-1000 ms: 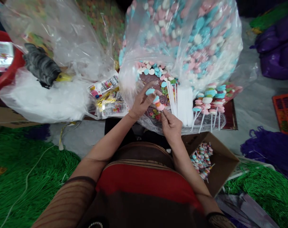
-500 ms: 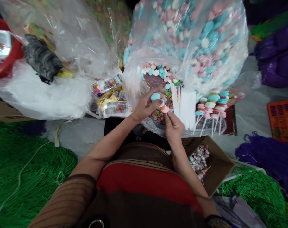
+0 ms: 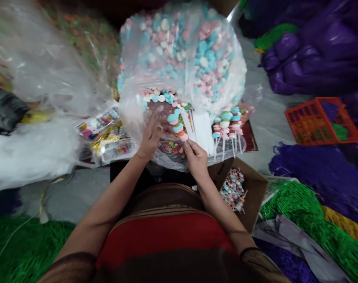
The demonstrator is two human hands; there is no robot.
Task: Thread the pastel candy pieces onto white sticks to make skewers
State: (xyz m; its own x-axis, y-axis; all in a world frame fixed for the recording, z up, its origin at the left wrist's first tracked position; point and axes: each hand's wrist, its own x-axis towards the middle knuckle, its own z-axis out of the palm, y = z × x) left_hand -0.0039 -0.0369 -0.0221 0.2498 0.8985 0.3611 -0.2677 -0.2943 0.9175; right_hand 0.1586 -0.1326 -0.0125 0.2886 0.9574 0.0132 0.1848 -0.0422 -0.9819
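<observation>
A stick strung with blue, pink, orange and other soft candies [image 3: 178, 125] is pinched at its lower end by my right hand [image 3: 196, 156]. Just left of the candies, my left hand [image 3: 151, 135] has its fingers apart and somewhat blurred, with nothing seen in it. Both hands are over a tray partly covered by clear plastic, where ring-shaped candies [image 3: 172, 147] lie. White sticks [image 3: 203, 131] are bunched right of the tray. Finished-looking candy skewers [image 3: 226, 122] lie beside them, their sticks pointing toward me.
Behind the hands stands a big clear bag of pastel candies [image 3: 181, 51]. Printed packets [image 3: 108, 135] lie at the left. A cardboard box [image 3: 252, 192] with wrapped skewers is at lower right, an orange basket [image 3: 311, 122] farther right, and green strands [image 3: 294, 200] nearby.
The view has shifted rightward. My left hand has let go of the candies and opened beside them. The skewer stays in my right hand, now showing more of its candies.
</observation>
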